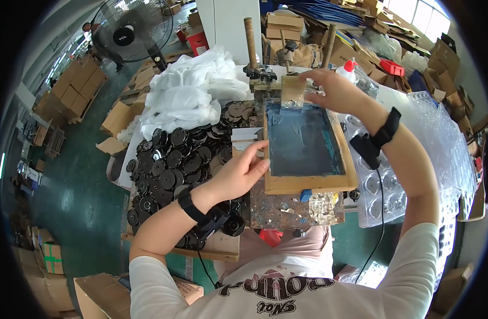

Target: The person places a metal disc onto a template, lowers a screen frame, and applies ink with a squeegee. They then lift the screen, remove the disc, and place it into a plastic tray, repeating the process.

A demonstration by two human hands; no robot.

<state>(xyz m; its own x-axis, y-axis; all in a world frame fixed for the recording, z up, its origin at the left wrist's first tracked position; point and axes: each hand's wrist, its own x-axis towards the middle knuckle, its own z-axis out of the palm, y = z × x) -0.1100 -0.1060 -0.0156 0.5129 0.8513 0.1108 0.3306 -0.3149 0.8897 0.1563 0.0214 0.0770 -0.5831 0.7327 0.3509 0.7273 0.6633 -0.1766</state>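
Two hands at it now, left hand (234,176) fingers parted at the left edge of the wooden frame (310,185) over the stained surface (276,208), probably steadying it, right hand (338,91) fingers wide beside the scraper (292,90) at the far edge, perhaps to guide it.

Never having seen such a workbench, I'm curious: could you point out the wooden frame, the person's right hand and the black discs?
Wooden frame (311,184): head view, on its near bar.
Right hand (335,90): head view, on the back of the hand.
Black discs (168,179): head view, on one disc within the pile.
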